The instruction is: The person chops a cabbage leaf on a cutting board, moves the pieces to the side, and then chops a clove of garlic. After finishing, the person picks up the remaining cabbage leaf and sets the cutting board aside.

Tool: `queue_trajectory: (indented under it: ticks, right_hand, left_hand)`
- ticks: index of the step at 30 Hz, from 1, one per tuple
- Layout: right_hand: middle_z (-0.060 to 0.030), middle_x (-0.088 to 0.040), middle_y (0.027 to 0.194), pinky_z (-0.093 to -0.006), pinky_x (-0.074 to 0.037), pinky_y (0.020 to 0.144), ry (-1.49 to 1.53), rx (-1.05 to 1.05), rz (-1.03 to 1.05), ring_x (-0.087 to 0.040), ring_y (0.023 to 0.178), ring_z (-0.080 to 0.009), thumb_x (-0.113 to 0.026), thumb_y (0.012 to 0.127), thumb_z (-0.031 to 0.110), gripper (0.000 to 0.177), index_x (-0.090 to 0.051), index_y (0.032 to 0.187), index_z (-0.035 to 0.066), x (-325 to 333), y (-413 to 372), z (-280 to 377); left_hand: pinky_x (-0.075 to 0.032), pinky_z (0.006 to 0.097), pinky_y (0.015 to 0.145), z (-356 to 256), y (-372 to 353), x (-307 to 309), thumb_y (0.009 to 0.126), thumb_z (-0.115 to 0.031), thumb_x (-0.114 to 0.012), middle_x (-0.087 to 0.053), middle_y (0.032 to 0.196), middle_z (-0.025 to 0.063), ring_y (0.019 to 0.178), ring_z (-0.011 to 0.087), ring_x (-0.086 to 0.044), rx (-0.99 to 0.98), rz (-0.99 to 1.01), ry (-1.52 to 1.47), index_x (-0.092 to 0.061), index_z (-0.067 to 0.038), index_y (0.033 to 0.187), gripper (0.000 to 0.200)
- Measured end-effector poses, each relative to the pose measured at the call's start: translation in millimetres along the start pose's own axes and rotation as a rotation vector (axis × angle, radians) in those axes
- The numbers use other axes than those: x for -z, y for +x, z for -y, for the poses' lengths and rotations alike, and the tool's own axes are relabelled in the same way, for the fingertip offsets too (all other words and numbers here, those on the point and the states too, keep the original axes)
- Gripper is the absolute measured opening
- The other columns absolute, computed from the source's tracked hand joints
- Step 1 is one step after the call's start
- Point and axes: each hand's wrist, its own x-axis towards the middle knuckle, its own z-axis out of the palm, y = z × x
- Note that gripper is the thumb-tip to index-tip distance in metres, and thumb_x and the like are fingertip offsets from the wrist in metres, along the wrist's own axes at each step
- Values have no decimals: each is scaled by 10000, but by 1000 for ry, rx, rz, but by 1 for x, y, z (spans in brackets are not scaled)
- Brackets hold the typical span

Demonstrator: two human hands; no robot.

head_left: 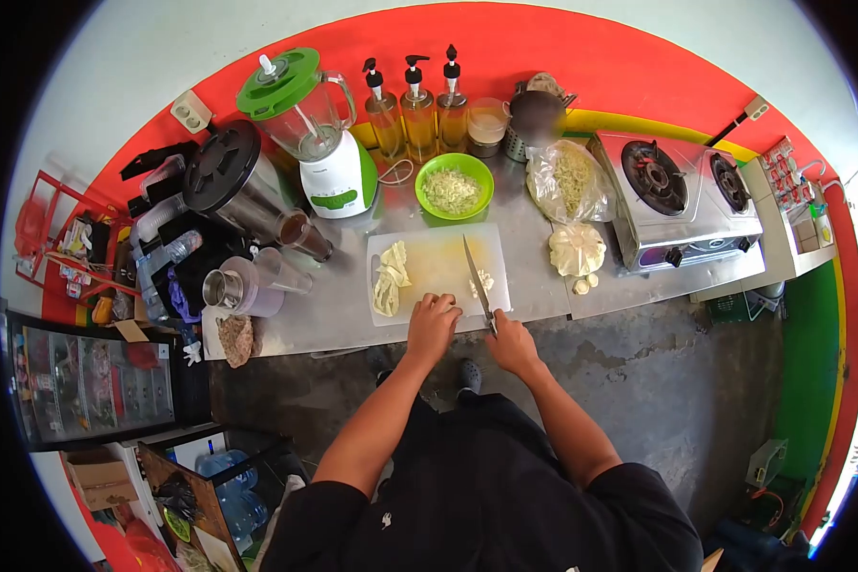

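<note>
My right hand point(511, 341) is wrapped round the handle of a knife point(478, 276), whose blade points away from me over a white cutting board point(439, 250). Small chopped pale pieces point(484, 282) lie beside the blade. On the board's near edge rests my left hand point(435, 322), its fingers bent downward; whether anything is under them is hidden. Pale green leafy pieces point(391, 277) lie on the board's left part. Just behind the board stands a green bowl point(487, 195) of chopped pale pieces.
A blender point(338, 181) and pump bottles point(419, 119) stand at the back. Right of the board are a plastic bag point(572, 181), garlic point(577, 250) and a gas stove point(682, 205). Cups and a large steel container point(234, 181) crowd the left.
</note>
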Motion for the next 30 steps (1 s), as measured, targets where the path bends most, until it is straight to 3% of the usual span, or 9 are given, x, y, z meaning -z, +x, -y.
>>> queue_trajectory:
  ticks: [4,7,13,16,19,22,24,30]
  right_hand:
    - [-325,-665,838,-591,-512,782,60,44,-73,-644,837,-522,-653,830,180,397,-503,1145,-10,0,-18,-25]
    - [-324,-656,817,-595,-498,763,99,41,-115,-629,821,-531,-650,827,162,377,-507,1126,-16,4,-33,-33]
    - [-309,-643,789,-599,-471,728,362,-91,-155,-610,796,-533,-639,823,123,306,-515,1068,-13,15,-57,-53]
    - [-307,-643,787,-599,-472,727,354,-99,-203,-612,800,-533,-638,825,127,290,-515,1048,-11,18,-68,-55]
    - [-318,-642,796,-600,-474,732,334,-106,-182,-612,810,-537,-639,827,133,300,-516,1055,-18,18,-77,-54]
    - [-282,-638,725,-559,-491,688,168,9,-208,-644,747,-488,-618,828,109,244,-500,982,-38,18,-76,-51]
    - [-332,-650,819,-602,-492,759,138,37,-111,-628,829,-533,-636,829,162,350,-514,1097,-28,18,-74,-49]
    - [-329,-661,849,-599,-505,784,96,92,-28,-638,841,-523,-621,833,180,417,-499,1165,-41,11,-51,-33]
  left_hand:
    - [-475,403,810,3,-5,-13,761,-98,-736,-628,959,-8,949,245,-576,-106,-26,111,-691,-112,854,105]
    - [-470,372,815,3,-7,-14,804,-98,-678,-610,959,-3,945,227,-570,-144,-23,101,-667,-95,830,28]
    - [-482,375,791,-9,5,-22,814,-101,-685,-615,946,0,914,226,-582,-123,51,37,-670,-95,831,23]
    - [-492,383,786,-14,8,-24,818,-102,-696,-633,933,15,895,247,-594,-88,71,16,-670,-83,831,35]
    - [-501,402,791,-21,7,-23,829,-106,-734,-663,909,45,880,288,-597,132,-6,-201,-688,-64,843,64]
    - [-500,407,794,-23,15,-21,821,-99,-740,-670,912,49,877,288,-597,201,-47,-186,-702,-61,847,60]
    - [-497,405,804,-23,23,-22,818,-93,-736,-675,919,49,883,288,-595,227,-57,-156,-707,-54,856,62]
    - [-476,416,867,-11,27,-17,829,-27,-684,-665,1036,85,981,326,-570,207,-190,-8,-691,-55,1017,190]
